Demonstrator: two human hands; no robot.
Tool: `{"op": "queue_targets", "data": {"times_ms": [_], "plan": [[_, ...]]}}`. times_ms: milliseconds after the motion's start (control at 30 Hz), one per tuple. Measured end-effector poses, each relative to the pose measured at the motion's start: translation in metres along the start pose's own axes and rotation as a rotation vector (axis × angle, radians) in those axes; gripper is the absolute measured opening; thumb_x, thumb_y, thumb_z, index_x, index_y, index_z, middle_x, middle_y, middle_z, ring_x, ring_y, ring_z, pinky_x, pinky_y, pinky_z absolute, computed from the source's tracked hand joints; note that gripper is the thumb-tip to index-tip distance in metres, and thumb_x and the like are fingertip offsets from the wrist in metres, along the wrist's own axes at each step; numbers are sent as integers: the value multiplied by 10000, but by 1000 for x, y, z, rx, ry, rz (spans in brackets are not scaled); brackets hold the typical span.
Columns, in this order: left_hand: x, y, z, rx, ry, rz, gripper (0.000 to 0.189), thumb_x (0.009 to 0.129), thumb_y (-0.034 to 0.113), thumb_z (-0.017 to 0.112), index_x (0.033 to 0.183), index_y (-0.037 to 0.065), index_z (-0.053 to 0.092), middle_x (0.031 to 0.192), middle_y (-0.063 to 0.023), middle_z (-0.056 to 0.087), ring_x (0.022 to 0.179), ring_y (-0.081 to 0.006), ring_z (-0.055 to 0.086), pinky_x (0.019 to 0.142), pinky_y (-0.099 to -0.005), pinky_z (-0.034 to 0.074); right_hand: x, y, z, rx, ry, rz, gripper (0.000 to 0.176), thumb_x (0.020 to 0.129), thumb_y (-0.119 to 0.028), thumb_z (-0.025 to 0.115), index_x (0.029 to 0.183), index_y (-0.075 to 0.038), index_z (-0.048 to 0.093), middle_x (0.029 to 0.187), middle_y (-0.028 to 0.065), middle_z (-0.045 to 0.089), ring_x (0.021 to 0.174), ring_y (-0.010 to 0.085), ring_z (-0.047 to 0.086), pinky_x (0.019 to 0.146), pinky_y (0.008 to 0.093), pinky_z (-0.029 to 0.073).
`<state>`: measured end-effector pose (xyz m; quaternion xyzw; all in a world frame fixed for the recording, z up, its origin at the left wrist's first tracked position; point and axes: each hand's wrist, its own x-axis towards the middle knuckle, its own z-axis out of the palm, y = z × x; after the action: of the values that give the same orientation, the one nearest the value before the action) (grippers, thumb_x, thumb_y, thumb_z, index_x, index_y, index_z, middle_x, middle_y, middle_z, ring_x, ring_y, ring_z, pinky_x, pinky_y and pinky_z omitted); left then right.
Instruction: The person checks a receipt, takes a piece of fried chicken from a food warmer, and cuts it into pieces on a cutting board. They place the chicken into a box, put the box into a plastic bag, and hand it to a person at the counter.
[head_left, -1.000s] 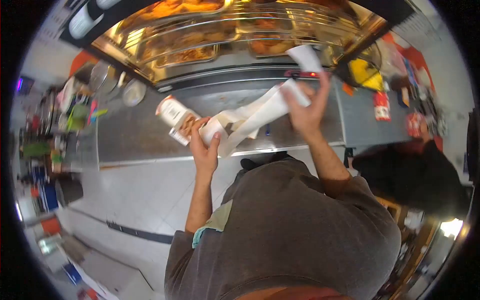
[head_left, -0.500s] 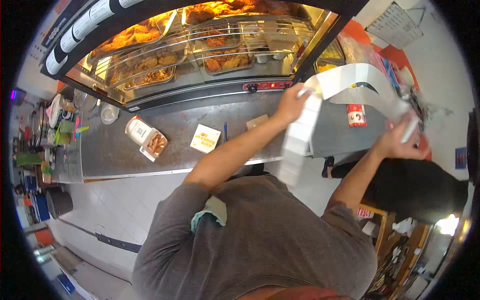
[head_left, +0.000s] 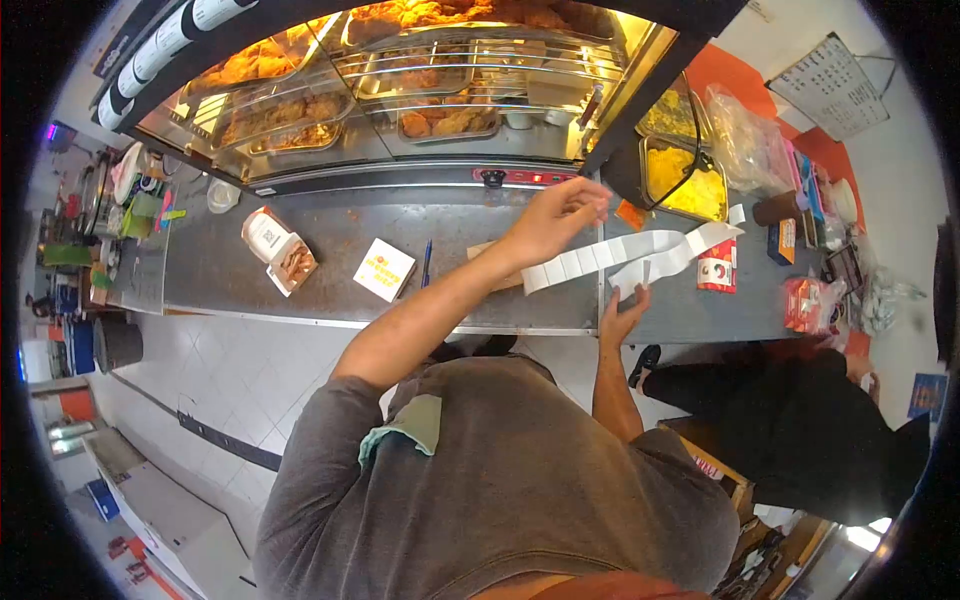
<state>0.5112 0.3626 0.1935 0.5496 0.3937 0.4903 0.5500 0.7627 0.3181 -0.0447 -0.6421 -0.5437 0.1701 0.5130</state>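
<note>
A long strip of white labels lies across the counter and doubles back on itself in a loop. My left hand is above the strip's left part, fingers loosely bent with a gap from the thumb, and nothing shows in it. At the counter's front edge, my right hand pinches the near end of the strip between thumb and fingers. Left of my left arm are a blue pen, a white printed square box and a food carton. Partly under the strip is a brown cardboard piece.
A heated display case with trays of fried food stands behind the counter. To the right are a tray of yellow food, a red packet and a small dark box. Another person in black is at the right.
The strip has come down from the air onto the counter. My right hand has moved left and toward the counter's front edge; my left hand has let go of the strip and shifted slightly left.
</note>
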Motion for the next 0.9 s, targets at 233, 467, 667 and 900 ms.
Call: {"op": "queue_targets", "data": {"times_ms": [233, 467, 667, 900], "plan": [[-72, 161, -19, -445, -111, 510, 632, 921, 531, 448, 1232, -18, 479, 1077, -154, 595, 928, -207, 616, 789, -343, 493, 26, -74, 31, 145, 24, -226, 521, 821, -49, 637, 1276, 29, 394, 1153, 192, 541, 1050, 293, 542, 912, 381, 432], [-125, 198, -57, -355, -103, 702, 741, 870, 616, 401, 1237, -23, 475, 1111, -177, 569, 954, -241, 596, 788, -350, 486, 81, -214, 134, 688, -39, -565, 795, 785, 135, 602, 1335, -20, 50, 1215, 228, 454, 926, 269, 576, 797, 353, 513], [-174, 220, -94, -351, -183, 810, 836, 825, 689, 361, 1242, -27, 472, 1140, -197, 547, 976, -271, 580, 788, -355, 481, 28, -320, 223, 698, 7, -671, 998, 670, -46, 808, 1366, 5, 95, 1237, 217, 421, 1074, 293, 483, 839, 394, 445], [-238, 237, -169, -382, -300, 951, 947, 774, 774, 315, 1248, -32, 468, 1174, -220, 522, 1002, -305, 560, 788, -362, 475, -9, -381, 299, 348, 205, -685, 931, 692, -153, 812, 1333, 64, 172, 1286, 242, 299, 1169, 348, 378, 1032, 449, 294]]}}
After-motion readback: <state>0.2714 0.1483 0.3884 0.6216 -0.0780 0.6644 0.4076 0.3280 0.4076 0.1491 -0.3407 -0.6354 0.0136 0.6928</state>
